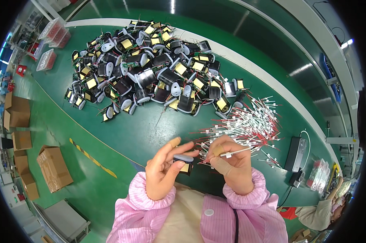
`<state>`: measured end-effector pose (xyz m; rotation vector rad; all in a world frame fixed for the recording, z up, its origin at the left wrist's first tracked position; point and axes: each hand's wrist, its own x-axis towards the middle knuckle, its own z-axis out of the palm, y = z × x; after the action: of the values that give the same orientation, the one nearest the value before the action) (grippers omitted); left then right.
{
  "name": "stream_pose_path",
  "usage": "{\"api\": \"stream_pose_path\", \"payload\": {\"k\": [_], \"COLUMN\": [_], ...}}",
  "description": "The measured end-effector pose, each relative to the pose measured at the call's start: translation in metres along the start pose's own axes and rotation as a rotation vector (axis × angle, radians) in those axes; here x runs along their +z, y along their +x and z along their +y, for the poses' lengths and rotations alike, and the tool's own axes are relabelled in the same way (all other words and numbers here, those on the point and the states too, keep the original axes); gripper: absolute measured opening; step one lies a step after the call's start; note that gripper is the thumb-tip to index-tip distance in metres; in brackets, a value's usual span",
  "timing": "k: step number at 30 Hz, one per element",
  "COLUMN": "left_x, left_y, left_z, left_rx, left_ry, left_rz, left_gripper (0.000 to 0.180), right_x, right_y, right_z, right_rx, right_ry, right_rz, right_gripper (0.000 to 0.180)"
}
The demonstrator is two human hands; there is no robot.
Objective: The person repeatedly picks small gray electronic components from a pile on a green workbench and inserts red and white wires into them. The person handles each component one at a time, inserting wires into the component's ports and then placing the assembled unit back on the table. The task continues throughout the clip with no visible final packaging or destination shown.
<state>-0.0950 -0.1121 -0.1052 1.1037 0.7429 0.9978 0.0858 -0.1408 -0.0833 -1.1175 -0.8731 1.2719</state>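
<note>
Pink-sleeved, the left hand (163,172) grips a small black coil part (184,163) near the table's (122,133) near edge while the right hand (231,166) pinches a white-sleeved wire (236,152), seemingly mid-fitting, so next comes careful alignment.

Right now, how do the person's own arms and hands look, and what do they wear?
Both arms wear pink, finely striped sleeves with gathered elastic cuffs at the wrists. The left hand is bare apart from a tan finger cot or tape on one fingertip. The right hand has tan tape wrapped around one finger. A white button shows on the pink coat front.
</note>
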Motion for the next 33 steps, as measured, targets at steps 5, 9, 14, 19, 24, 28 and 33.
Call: {"api": "stream_pose_path", "payload": {"k": [5,9,14,19,24,28,33], "left_x": [-0.002,-0.001,0.003,0.005,0.009,0.01,0.01], "left_y": [-0.003,0.0,0.001,-0.002,-0.003,-0.001,0.0], "left_z": [0.006,-0.001,-0.004,-0.004,-0.003,0.003,0.006], "left_rx": [-0.196,-0.009,0.185,0.35,0.423,0.462,0.508], "left_ry": [0.029,0.052,0.135,0.291,0.327,0.387,0.452], "left_rz": [0.003,-0.039,-0.044,-0.052,-0.008,-0.008,-0.006], "left_gripper": [0.031,0.028,0.037,0.044,0.042,0.041,0.041], "right_x": [0.001,0.003,0.007,0.013,0.016,0.019,0.021], "right_y": [0.001,0.0,-0.002,-0.005,-0.008,-0.01,-0.01], "right_z": [0.002,0.001,-0.003,-0.012,-0.02,-0.023,-0.027], "right_rx": [0.037,0.018,-0.02,-0.182,-0.336,-0.335,-0.334], "right_ry": [0.11,0.111,0.051,-0.202,-0.437,-0.464,-0.504], "right_rz": [-0.015,0.007,0.035,0.048,0.039,0.045,0.021], "right_gripper": [0.012,0.014,0.015,0.013,0.014,0.014,0.014]}}
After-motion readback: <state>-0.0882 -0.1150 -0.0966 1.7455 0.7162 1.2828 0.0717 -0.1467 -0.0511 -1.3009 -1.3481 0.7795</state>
